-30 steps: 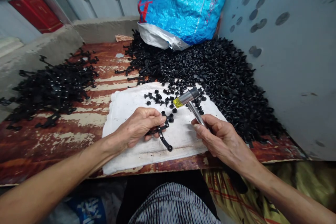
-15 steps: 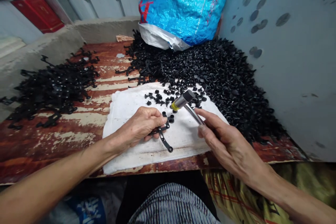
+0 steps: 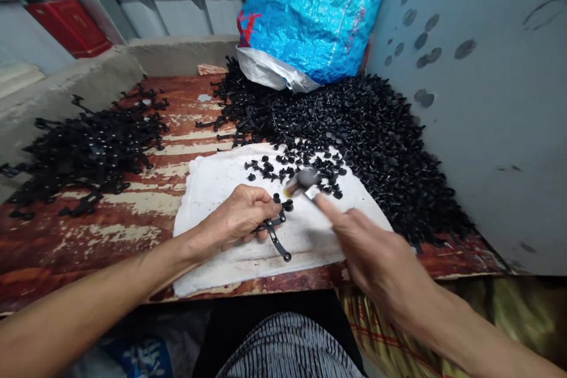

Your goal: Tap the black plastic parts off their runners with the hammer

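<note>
My left hand (image 3: 248, 212) pinches a black jointed plastic part (image 3: 278, 242) over a white cloth (image 3: 212, 174); its linked arms stick out past my fingertips. A small round black piece (image 3: 288, 205) is at the upper end of that part. My right hand (image 3: 367, 239), smeared by motion, grips a small hammer (image 3: 302, 182) with a dark head and a yellow tip. The hammer head hangs just above and right of the black part; I cannot tell whether it touches. Several loose black studs (image 3: 283, 166) lie on the cloth beyond my hands.
A large heap of black studs (image 3: 376, 130) covers the right and back of the worn wooden table (image 3: 177, 106). Black linked parts (image 3: 88, 147) are piled at the left. A blue sack (image 3: 310, 18) leans at the back; a grey panel (image 3: 500, 130) stands at the right.
My right hand has swung the hammer, its head now lower and a little to the left, blurred. My left hand keeps hold of the black part in nearly the same spot.
</note>
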Tool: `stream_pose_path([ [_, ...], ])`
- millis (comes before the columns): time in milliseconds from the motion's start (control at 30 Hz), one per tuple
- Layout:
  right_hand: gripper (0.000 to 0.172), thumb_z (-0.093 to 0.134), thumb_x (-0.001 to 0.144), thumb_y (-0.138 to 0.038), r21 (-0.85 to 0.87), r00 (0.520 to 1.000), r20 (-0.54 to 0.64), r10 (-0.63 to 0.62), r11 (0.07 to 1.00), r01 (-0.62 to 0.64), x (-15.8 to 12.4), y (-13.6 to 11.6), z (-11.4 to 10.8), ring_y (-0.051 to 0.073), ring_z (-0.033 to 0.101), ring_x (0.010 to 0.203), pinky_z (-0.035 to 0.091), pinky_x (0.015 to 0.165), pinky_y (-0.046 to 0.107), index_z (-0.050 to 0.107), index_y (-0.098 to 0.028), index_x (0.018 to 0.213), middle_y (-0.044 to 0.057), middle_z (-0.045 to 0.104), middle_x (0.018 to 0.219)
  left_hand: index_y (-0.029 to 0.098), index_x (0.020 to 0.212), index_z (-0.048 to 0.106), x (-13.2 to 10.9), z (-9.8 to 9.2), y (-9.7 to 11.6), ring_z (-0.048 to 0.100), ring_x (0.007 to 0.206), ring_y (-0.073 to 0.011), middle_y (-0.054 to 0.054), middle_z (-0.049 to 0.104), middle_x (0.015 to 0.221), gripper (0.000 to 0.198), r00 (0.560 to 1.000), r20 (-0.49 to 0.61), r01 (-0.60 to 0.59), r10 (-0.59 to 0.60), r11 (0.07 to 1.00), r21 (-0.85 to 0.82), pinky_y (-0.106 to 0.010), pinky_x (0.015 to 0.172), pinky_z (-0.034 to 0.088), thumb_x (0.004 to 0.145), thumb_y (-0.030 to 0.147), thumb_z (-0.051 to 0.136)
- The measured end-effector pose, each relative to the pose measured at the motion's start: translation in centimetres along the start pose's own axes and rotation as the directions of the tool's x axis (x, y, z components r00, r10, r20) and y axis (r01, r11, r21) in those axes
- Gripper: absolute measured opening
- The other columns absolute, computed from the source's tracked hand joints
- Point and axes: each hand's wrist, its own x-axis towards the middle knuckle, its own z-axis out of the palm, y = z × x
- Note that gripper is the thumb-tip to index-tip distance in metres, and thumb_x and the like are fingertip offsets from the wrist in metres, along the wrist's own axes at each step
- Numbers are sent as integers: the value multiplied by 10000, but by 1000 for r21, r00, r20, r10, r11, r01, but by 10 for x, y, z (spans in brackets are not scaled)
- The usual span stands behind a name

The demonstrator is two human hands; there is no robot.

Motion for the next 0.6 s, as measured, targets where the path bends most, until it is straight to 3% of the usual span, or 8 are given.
stream_pose_path([
  [67,641,400,880,-87,-57,998,58,-29,998,33,-1,1,1,152,476,508,474,499,280,406,-244,1501,48,586,784,141,701,603,1,-1,-1,476,339,-54,-31,664,597,176,1000,7,-1,1,1000,17,-147,287,246,814,271,635],
  [200,606,371,901,-102,-36,1000,6,-30,999,30,2,1,-1,161,515,554,470,522,273,400,-222,1494,49,595,778,137,679,606,0,-2,1,498,364,-61,-34,660,609,192,1000,22,-3,2,998,55,-142,286,240,800,279,650],
  [333,351,425,941,-260,123,989,37,141,982,-144,15,-4,-4,153,494,525,431,496,267,597,-161,1230,6,553,658,133,654,578,-3,-1,7,504,411,-65,-30,636,594,203,1000,2,-30,30,993,-110,-139,320,305,787,254,671],
  [467,208,544,898,-398,432,945,83,315,844,-319,28,-12,4,114,434,504,371,461,239,560,-203,825,-38,479,621,142,698,567,-5,9,9,553,523,-107,-29,617,657,172,990,-126,-104,61,926,-363,-199,403,464,783,250,671],
  [600,227,539,884,-408,593,915,192,354,702,-396,32,-14,16,85,338,421,285,390,227,488,-221,766,-65,443,573,158,803,553,-6,15,-1,576,633,-131,-12,582,722,151,988,-117,-140,98,887,-440,-311,576,572,813,279,641],
])
